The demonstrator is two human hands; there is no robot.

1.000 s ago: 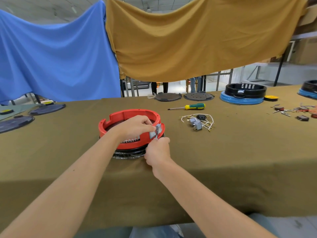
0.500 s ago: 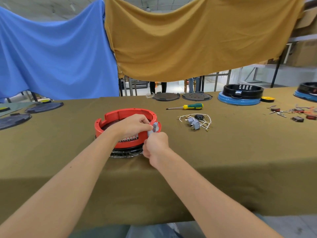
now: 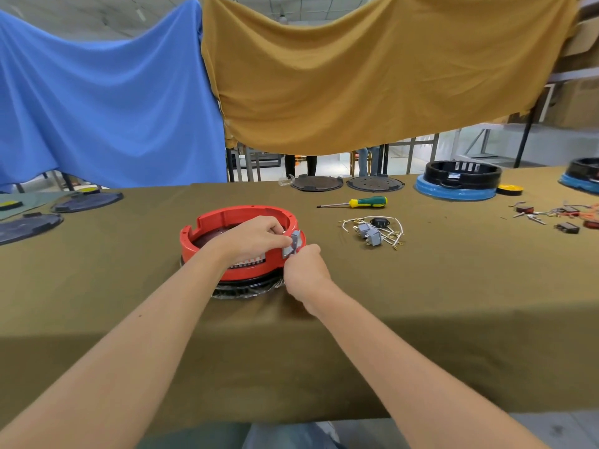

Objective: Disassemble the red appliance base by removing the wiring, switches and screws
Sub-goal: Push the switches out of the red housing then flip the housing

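Both hands (image 3: 278, 251) pinch the grey switch (image 3: 293, 244) at the red base (image 3: 227, 218) rim.

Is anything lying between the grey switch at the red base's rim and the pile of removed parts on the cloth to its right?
Nothing visible does. Both hands, left hand and right hand, hold the grey switch at the red base rim; bare cloth separates it from the parts pile. The screwdriver lies farther back.
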